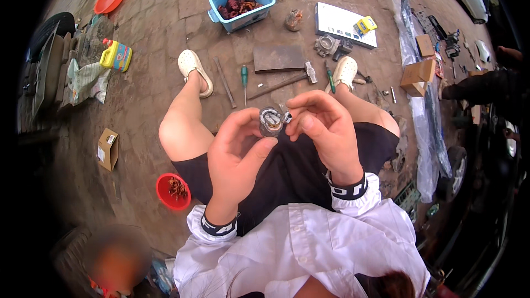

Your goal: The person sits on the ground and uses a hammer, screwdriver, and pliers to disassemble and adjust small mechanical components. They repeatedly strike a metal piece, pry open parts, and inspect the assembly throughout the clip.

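Observation:
My left hand (236, 157) grips a small round metal part (271, 121) between thumb and fingers, held over my lap. My right hand (323, 129) pinches the same part from its right side, fingertips on its top edge. The part is grey with a ring-shaped opening facing up. I sit with knees apart above a paved floor; both sleeves are white with black cuffs.
On the pavers lie a hammer (287, 80), a green-handled screwdriver (244, 77), a steel plate (279, 57), a blue tub (243, 4) of rusty parts, a red bowl (173, 191), a yellow bottle (116, 55), cardboard boxes (418, 76) and a white board (345, 24). Another person's dark sleeve (480, 85) is at right.

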